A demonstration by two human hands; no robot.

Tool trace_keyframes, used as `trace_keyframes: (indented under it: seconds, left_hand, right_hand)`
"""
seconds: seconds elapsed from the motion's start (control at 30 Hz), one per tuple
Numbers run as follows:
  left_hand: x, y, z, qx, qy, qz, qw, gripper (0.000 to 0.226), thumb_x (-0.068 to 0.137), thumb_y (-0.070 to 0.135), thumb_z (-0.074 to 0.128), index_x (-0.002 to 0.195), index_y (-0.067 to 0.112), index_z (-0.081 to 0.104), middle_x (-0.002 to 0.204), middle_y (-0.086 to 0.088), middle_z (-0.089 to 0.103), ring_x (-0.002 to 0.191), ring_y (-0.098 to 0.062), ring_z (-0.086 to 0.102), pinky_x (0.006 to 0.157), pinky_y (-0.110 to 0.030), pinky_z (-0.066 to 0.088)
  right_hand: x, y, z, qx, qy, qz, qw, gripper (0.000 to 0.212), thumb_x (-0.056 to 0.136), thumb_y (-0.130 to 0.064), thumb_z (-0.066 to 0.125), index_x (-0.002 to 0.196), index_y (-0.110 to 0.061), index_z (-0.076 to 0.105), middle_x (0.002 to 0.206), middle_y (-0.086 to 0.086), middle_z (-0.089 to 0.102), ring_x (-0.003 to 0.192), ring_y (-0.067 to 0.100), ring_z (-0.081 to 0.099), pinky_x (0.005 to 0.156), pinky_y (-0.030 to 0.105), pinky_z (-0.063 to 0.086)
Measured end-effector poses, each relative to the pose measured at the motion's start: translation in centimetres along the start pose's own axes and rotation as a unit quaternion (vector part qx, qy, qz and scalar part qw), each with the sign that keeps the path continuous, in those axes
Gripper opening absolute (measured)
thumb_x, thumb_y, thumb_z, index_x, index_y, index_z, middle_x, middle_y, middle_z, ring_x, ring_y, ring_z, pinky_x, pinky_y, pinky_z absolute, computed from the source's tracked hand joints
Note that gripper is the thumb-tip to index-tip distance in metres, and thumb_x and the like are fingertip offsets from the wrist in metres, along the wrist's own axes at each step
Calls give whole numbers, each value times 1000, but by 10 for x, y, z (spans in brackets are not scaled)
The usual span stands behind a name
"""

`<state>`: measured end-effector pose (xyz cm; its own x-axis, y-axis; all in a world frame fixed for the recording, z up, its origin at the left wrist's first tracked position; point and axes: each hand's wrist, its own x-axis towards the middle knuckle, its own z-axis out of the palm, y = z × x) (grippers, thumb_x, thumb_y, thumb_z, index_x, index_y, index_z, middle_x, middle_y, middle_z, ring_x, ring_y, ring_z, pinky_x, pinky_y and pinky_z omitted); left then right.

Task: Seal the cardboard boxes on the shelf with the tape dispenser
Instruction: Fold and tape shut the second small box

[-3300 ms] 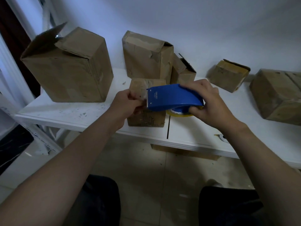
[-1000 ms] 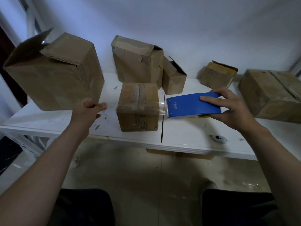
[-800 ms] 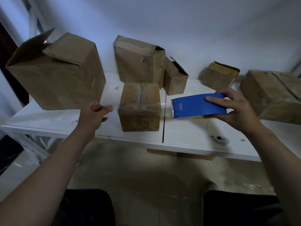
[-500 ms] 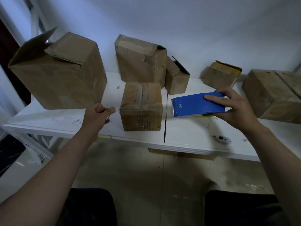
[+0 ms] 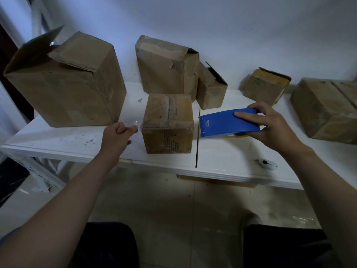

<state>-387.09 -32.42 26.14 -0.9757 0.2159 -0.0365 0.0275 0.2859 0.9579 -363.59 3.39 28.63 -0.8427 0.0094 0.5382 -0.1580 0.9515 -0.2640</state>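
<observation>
Cardboard boxes stand spread along a white shelf against a pale wall, six in view. At the left end sits the biggest box, one top flap lifted; at the right edge of the view lies a wide box with its flaps down. A tall box stands at the back near the middle, its top crumpled, and a small open box touches its right side. Further right, well apart, a tilted box rests by the wall with one flap raised. In front of the tall one sits the front box, flaps shut. Just right of it the right hand grips a blue tape dispenser — fingers over the top, toothed end toward the box, low over the shelf. Just left of the box the left hand is curled into a fist, thumb and forefinger pinching the end of a strip of clear tape — the strip itself is hard to follow. A small white object lies near the shelf's front edge.
</observation>
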Motion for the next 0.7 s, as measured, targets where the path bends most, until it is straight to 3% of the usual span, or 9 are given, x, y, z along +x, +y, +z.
trace_keyframes:
  seconds: [0.1, 0.2, 0.33, 0.43, 0.57, 0.63, 0.7]
  left_hand:
    - [0, -2, 5, 13, -4, 14, 1000, 46, 94, 18, 68, 67, 18, 31, 79, -11, 65, 84, -7, 68, 84, -38, 58]
    - [-1, -2, 8, 32, -4, 26, 999, 49, 94, 21, 68, 65, 19, 29, 91, -31, 61, 93, -28, 69, 84, -45, 58]
    - [-3, -3, 12, 79, -6, 26, 997, 44, 94, 30, 67, 66, 17, 35, 85, -31, 56, 91, -41, 65, 87, -56, 57]
    - [-3, -2, 15, 122, -8, 39, 992, 38, 96, 34, 63, 73, 10, 46, 83, -28, 55, 78, -38, 58, 84, -52, 55]
    - [-1, -1, 17, 179, -9, 61, 982, 41, 99, 34, 59, 69, 12, 43, 69, -16, 49, 65, -23, 49, 69, -36, 44]
    - [1, 0, 17, 218, -31, 49, 974, 38, 101, 37, 55, 72, 12, 48, 71, -10, 51, 69, -22, 52, 69, -31, 44]
    - [4, 3, 15, 236, -73, 10, 969, 35, 101, 41, 52, 87, 11, 58, 86, -10, 61, 84, -26, 59, 83, -39, 52]
  right_hand:
    - [1, -1, 4, -11, -9, 4, 1000, 57, 82, -31, 69, 138, -28, 59, 123, 10, 53, 107, 18, 50, 84, 37, 53]
    - [2, -2, 8, -14, -13, 10, 1000, 57, 82, -31, 70, 138, -30, 59, 122, 8, 53, 107, 15, 49, 84, 39, 54]
    - [4, -3, 13, -17, -27, 11, 999, 55, 83, -37, 66, 138, -29, 61, 123, 7, 52, 107, 24, 54, 83, 45, 57]
    - [5, -4, 15, -18, -25, 10, 999, 55, 85, -41, 61, 138, -26, 61, 123, 10, 53, 106, 26, 55, 84, 46, 56]
    - [4, -5, 18, -15, -21, 8, 1000, 55, 83, -34, 65, 138, -24, 61, 121, 10, 54, 104, 27, 55, 84, 45, 56]
    - [3, -5, 19, -16, -23, 9, 1000, 56, 83, -35, 64, 138, -24, 60, 120, 11, 54, 103, 27, 55, 84, 43, 55]
    - [4, -6, 19, -18, -24, 9, 1000, 56, 84, -37, 63, 139, -24, 59, 119, 11, 54, 103, 27, 55, 85, 42, 55]
